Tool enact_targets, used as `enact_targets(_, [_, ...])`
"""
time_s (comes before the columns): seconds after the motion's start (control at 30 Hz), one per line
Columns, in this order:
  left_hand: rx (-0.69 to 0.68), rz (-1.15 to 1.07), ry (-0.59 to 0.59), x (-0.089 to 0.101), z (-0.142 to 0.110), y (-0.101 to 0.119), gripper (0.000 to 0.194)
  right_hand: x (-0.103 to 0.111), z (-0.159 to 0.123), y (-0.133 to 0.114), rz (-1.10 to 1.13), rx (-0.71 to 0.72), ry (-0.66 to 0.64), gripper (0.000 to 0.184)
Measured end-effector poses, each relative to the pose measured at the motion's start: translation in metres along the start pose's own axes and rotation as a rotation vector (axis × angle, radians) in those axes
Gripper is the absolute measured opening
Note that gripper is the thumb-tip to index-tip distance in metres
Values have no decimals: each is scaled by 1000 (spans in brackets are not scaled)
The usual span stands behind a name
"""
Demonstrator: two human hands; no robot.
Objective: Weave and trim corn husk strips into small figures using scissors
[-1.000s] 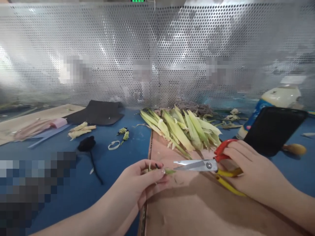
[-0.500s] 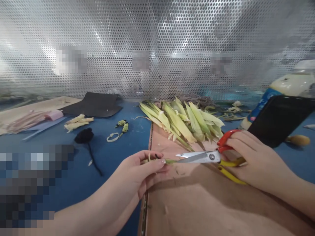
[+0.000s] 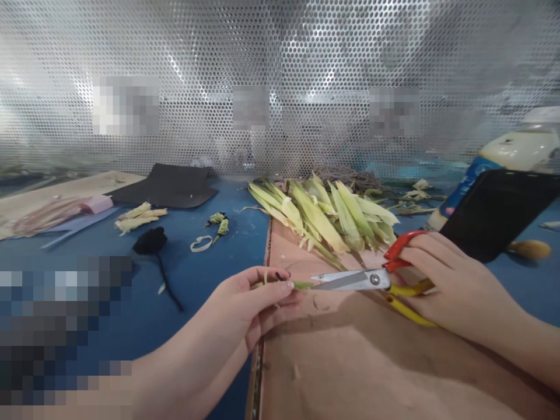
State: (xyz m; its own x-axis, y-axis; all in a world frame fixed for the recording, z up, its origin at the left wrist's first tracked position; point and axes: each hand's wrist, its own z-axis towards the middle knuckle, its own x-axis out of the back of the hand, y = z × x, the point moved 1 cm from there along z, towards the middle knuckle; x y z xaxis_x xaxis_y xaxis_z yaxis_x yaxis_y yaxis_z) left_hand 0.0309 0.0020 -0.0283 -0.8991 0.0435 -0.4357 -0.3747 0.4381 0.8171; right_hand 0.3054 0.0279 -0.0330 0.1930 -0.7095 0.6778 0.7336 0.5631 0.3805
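Between thumb and fingers, my left hand (image 3: 249,312) pinches a thin green husk strip (image 3: 303,285); most of the piece is hidden by the fingers. My right hand (image 3: 455,286) grips scissors (image 3: 374,279) with one red and one yellow handle. The scissor blades are slightly apart, their tips pointing left at the strip's free end. Just behind the blades lies a pile of pale green corn husks (image 3: 321,221) on a brown board (image 3: 341,361).
On the blue table (image 3: 238,198) at left are a black flower-like piece (image 3: 150,241), small knotted green pieces (image 3: 221,226), pale husk bits (image 3: 139,217) and a black sheet (image 3: 164,186). At right a phone (image 3: 499,213) leans against a bottle (image 3: 516,149). A perforated metal panel (image 3: 280,76) stands behind.
The scissors and right hand have shifted very slightly left. The left hand has barely moved and still pinches the strip.
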Motion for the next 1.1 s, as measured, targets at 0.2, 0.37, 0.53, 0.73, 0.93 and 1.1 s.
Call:
enact_targets(0.2, [17,-12,15,-3,-1,3,8,1,1,0,1,-9,-6,11])
enact_targets(0.37, [-2,-4,6,-2,-2,2,8,1,2,-1,-11,-8,7,8])
enact_targets(0.53, [-12,-10,-9,-1,-2,2,8,1,3,-2,0,-27,17,7])
enact_targets(0.73, [-7,5,26,-2,-1,2,7,2,3,-3,-15,-33,15,5])
enact_targets(0.93, [-12,12,28,-2,-1,1,8,5,5,-7,-74,-20,33,7])
enact_targets(1.1, [-13,17,36,-2,-1,1,9,5,4,-8,-102,-19,17,9])
